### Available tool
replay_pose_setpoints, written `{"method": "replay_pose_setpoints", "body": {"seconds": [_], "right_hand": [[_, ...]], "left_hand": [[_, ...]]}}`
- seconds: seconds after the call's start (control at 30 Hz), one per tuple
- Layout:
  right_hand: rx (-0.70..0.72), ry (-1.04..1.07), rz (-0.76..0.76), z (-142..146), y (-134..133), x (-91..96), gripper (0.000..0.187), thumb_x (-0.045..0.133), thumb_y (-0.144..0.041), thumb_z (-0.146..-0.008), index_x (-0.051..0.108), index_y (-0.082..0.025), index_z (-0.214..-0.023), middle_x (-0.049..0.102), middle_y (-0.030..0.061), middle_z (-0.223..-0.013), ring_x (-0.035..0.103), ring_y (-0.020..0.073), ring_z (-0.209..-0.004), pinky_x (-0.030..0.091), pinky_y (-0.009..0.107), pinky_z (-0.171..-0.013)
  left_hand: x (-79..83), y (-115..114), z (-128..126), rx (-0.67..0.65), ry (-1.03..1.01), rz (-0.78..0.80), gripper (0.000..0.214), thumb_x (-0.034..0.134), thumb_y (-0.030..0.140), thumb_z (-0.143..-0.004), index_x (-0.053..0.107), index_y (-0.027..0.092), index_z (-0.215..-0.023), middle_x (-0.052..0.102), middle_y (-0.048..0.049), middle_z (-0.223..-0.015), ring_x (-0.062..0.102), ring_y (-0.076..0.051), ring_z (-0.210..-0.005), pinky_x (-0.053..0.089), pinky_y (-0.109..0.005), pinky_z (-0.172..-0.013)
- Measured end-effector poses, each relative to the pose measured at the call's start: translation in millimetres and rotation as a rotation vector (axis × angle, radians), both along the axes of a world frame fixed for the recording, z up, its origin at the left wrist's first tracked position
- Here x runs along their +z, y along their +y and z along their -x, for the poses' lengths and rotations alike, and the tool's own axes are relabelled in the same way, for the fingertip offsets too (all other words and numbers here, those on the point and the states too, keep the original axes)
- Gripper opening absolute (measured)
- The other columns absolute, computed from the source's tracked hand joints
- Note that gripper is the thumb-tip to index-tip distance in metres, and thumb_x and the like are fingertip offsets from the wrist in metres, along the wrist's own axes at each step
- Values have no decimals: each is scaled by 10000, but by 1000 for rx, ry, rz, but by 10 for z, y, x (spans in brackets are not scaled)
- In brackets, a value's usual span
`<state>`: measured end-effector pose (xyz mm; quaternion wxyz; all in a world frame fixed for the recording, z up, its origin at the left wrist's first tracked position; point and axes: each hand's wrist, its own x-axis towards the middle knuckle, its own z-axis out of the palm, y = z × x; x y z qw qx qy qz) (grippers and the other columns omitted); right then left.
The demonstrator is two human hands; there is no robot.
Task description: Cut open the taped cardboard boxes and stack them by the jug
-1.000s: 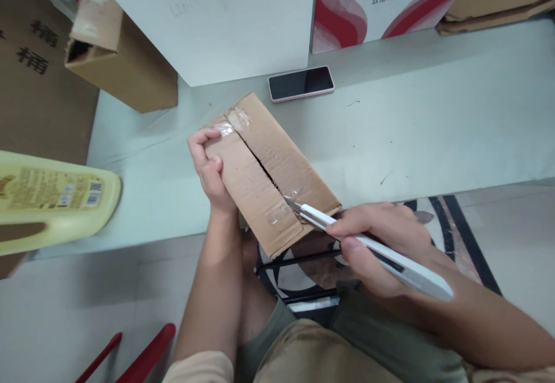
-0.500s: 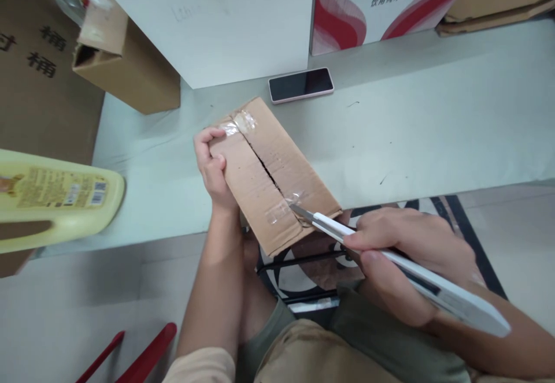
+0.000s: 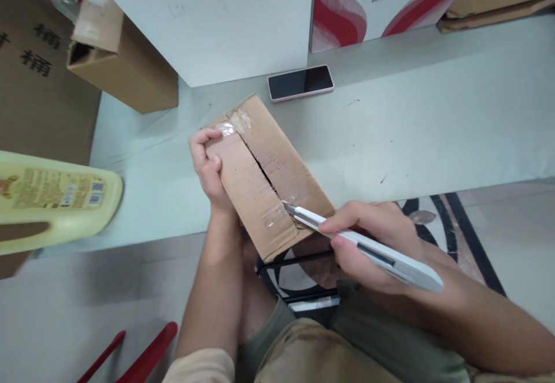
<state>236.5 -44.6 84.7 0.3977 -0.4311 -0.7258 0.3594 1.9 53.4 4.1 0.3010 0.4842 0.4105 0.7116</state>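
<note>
A brown cardboard box [image 3: 277, 169] lies tilted over the table's front edge, with a dark slit along its middle seam and clear tape at both ends. My left hand [image 3: 208, 160] grips its far left corner, thumb and fingers wrapped over the edge. In my right hand [image 3: 373, 244] is a white utility knife [image 3: 385, 259], held between thumb and fingers. The knife's blade tip touches the taped near end of the seam. What is inside the box is hidden.
A phone [image 3: 300, 83] lies behind the box, before a white panel [image 3: 234, 25]. Left are a yellow jug [image 3: 99, 198] and a narrow carton [image 3: 143, 77]. A red-and-white carton [image 3: 368, 13] stands at the back. Red bars [image 3: 147, 354] show low on the left.
The utility knife and my right hand have moved left and lie flatter, with the blade tip slightly farther up the seam. The box has shifted slightly left with my left hand.
</note>
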Motion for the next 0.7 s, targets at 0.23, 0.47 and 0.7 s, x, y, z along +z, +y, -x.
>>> {"method": "replay_pose_setpoints", "body": {"seconds": [0.23, 0.47, 0.7], "right_hand": [[-27, 261, 107, -45, -61, 5, 159, 581, -82, -810, 650, -225, -802, 561, -71, -496, 428, 50, -375, 331, 187, -397], [-67, 391, 290, -223, -161, -122, 119, 624, -216, -906, 725, -212, -843, 542, -37, -517, 442, 93, -416, 329, 247, -423], [-196, 514, -57, -196, -122, -181, 113, 605, -280, -950, 711, -244, -936, 552, -30, -557, 476, 121, -426, 364, 269, -402]], "left_hand": [[-9, 4, 20, 8, 56, 24, 335, 617, 504, -751, 586, 243, -958, 618, -73, -1037, 573, -265, -1036, 467, -391, -948], [-78, -1, 60, 2, 68, 28, 364, 644, 537, -764, 588, 261, -995, 610, -73, -1103, 571, -285, -1127, 454, -410, -1010], [-88, -4, 88, 3, 28, 32, 319, 645, 479, -767, 637, 272, -1010, 623, -75, -1081, 578, -279, -1091, 449, -418, -1013]]}}
